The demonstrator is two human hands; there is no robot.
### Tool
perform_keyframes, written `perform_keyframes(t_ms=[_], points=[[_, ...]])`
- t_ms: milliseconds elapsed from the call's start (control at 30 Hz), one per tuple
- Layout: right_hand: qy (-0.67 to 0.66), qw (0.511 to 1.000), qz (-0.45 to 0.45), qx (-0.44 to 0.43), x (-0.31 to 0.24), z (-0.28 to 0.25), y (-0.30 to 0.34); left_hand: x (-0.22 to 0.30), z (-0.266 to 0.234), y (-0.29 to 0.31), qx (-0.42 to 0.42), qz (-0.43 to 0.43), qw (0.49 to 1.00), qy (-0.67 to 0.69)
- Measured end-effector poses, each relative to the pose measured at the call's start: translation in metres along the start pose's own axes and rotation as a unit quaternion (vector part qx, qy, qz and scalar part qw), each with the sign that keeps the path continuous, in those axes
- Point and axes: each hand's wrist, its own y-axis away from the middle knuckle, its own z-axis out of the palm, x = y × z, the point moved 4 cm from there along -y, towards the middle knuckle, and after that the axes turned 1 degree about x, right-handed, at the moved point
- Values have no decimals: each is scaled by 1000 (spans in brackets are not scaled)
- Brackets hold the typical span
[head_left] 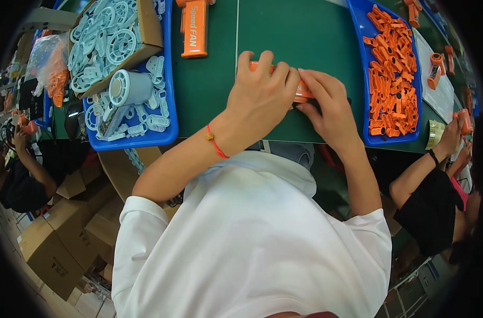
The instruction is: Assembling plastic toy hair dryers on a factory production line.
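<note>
Over the green tabletop in front of me, my left hand (260, 98) and my right hand (324, 106) are both closed on an orange handheld fan housing (303, 93). The back of my left hand covers most of it. My right thumb and fingers pinch the housing's right end. Between the hands only a short orange section with pale lettering shows, plus a bit past the left knuckles. Farther off and to the left lies another orange fan housing (194, 32), untouched, with white lettering along its side.
On the left, a blue tray (170, 127) holds light-blue plastic parts and a cardboard box (150, 29) of them. To the right stands a blue tray (366, 69) of small orange clips (392, 79). Co-workers sit on both sides; one's hand (453, 132) holds an orange piece. Cartons (55, 244) stand lower left.
</note>
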Motion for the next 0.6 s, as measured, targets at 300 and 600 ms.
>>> perform_keyframes(t_ms=[300,600], points=[[10,1000,24,10,-6,3,-6,9,4,-4,-57,17,997,-41],[8,999,24,41,0,4,-4,4,2,-6,-95,-17,995,9]])
